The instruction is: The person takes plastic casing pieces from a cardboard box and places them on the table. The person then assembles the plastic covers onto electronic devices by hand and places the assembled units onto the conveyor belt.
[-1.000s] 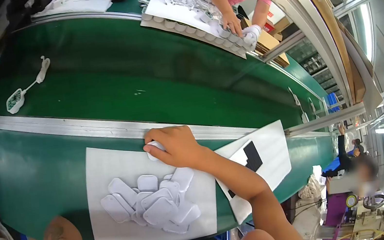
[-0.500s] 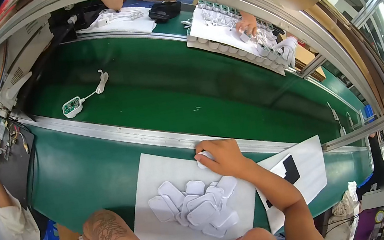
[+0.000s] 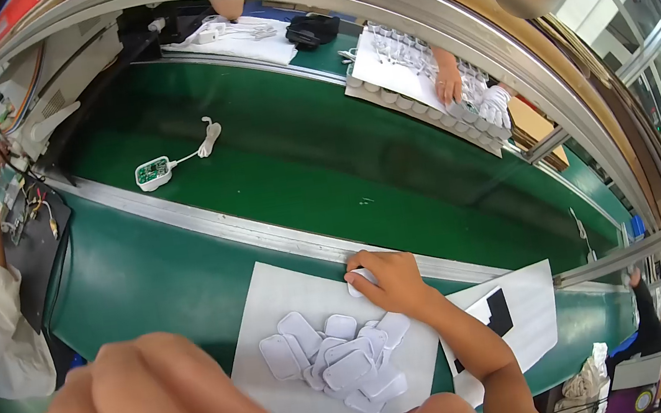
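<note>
My right hand [image 3: 392,282] rests at the far edge of a white foam sheet [image 3: 259,326], its fingers closed around a white plastic cover [image 3: 360,282]. Part of that cover is hidden under the fingers. Nearer to me on the sheet lies a loose pile of white rounded covers [image 3: 346,362], overlapping one another. My left hand [image 3: 160,408] is very close to the camera at lower left, away from the sheet. Its fingers are curled together, and whatever may be inside them is hidden.
A metal rail [image 3: 215,225] separates my bench from a green conveyor belt [image 3: 282,162]. On the belt lies a white open housing with a circuit board [image 3: 154,174] and a coiled cable. Across it, a co-worker's hand [image 3: 448,80] touches a tray [image 3: 391,67]. A second sheet [image 3: 530,305] lies at right.
My left hand has come up into clear view at lower left. The right hand stays on the cover while the view shifts slightly. The co-worker's hand across the belt has moved.
</note>
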The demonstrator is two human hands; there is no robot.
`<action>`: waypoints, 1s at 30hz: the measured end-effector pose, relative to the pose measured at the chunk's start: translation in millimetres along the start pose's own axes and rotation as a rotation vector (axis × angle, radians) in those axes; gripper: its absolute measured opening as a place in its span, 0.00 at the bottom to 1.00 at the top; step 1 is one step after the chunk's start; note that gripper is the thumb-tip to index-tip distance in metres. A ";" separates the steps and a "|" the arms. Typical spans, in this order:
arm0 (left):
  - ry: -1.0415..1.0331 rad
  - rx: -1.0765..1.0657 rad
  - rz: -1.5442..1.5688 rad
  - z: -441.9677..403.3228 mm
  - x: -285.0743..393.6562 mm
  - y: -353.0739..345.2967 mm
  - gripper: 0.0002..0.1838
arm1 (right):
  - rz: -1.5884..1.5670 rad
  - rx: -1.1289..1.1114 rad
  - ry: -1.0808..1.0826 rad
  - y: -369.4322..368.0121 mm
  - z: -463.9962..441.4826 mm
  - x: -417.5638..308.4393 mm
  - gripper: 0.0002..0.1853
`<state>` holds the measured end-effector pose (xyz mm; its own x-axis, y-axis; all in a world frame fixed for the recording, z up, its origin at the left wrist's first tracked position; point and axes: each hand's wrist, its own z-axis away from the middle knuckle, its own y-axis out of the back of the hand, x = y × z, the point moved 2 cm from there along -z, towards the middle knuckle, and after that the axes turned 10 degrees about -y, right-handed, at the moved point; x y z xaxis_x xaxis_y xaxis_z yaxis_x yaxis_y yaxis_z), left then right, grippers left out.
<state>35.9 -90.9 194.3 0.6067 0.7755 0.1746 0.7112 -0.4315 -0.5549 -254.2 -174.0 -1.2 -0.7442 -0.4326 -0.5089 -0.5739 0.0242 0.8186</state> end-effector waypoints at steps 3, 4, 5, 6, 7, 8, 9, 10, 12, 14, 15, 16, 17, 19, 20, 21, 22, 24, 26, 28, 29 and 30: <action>0.279 -0.349 0.103 -26.2 4.6 22.6 0.08 | 0.007 0.014 0.020 1.9 -2.3 -3.2 0.07; 0.280 -0.335 0.117 -25.9 9.2 25.3 0.08 | 0.001 -0.002 -0.001 1.4 -0.8 -3.6 0.07; 0.288 -0.340 0.127 -25.9 10.2 27.9 0.08 | -0.006 -0.014 -0.020 1.0 -1.0 -3.6 0.07; 0.299 -0.324 0.128 -26.0 10.4 27.1 0.08 | -0.015 -0.026 -0.037 -0.1 -1.4 -3.7 0.07; 0.309 -0.306 0.125 -25.7 10.6 25.0 0.08 | -0.012 -0.022 -0.034 -1.1 0.0 -3.9 0.07; 0.318 -0.290 0.123 -26.1 9.3 22.0 0.08 | -0.008 -0.018 -0.027 -1.3 0.0 -2.7 0.07; 0.325 -0.280 0.119 -27.4 9.3 19.5 0.08 | -0.003 -0.013 -0.019 -2.2 -1.4 -1.9 0.07; 0.335 -0.266 0.115 -28.4 8.4 18.1 0.08 | -0.011 -0.009 -0.015 -3.9 -1.5 -2.0 0.07; 0.350 -0.240 0.117 -30.6 9.2 16.5 0.08 | -0.019 0.002 -0.012 -4.8 -1.9 -0.9 0.07; 0.358 -0.222 0.112 -31.1 9.1 15.2 0.08 | -0.012 -0.010 -0.008 -4.5 -0.6 -0.4 0.07; 0.364 -0.218 0.114 -30.6 8.9 14.9 0.08 | -0.008 -0.011 -0.005 -4.1 -3.0 -2.2 0.07; 0.365 -0.209 0.114 -29.7 8.5 14.7 0.09 | -0.010 -0.018 -0.014 -1.9 -4.5 -5.9 0.07; 0.365 -0.202 0.113 -28.8 8.1 14.7 0.09 | -0.012 -0.026 -0.024 1.7 -4.3 -10.4 0.06; 0.360 -0.192 0.116 -27.8 7.1 15.5 0.09 | -0.005 -0.042 -0.042 5.7 -7.0 -15.6 0.06; 0.360 -0.188 0.118 -27.7 6.0 17.2 0.09 | 0.003 -0.056 -0.053 6.3 -6.3 -16.6 0.07; 0.354 -0.186 0.118 -27.2 4.2 18.1 0.10 | 0.012 -0.066 -0.064 7.0 -5.9 -16.7 0.07; 0.354 -0.185 0.116 -27.1 3.8 18.7 0.10 | 0.009 -0.056 -0.054 6.3 -5.8 -15.6 0.07; 0.352 -0.187 0.112 -28.6 3.4 18.4 0.10 | -0.001 -0.033 -0.032 3.0 -5.3 -12.6 0.07; 0.354 -0.183 0.108 -29.4 6.9 15.3 0.11 | 0.003 -0.031 -0.021 2.4 -5.2 -11.7 0.07; 0.356 -0.180 0.104 -31.2 7.5 13.8 0.11 | 0.082 -0.074 -0.052 -0.2 -2.7 -9.9 0.07; 0.352 -0.183 0.105 -32.4 6.5 13.9 0.12 | 0.154 -0.119 -0.085 -4.9 -0.5 -7.3 0.07; 0.356 -0.180 0.101 -32.2 8.3 13.0 0.12 | 0.152 -0.117 -0.082 -5.9 -0.8 -5.3 0.07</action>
<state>61.6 -104.9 214.7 0.7395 0.5303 0.4146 0.6730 -0.5956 -0.4385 -246.6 -172.5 -3.1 -0.8472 -0.3572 -0.3932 -0.4129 -0.0230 0.9105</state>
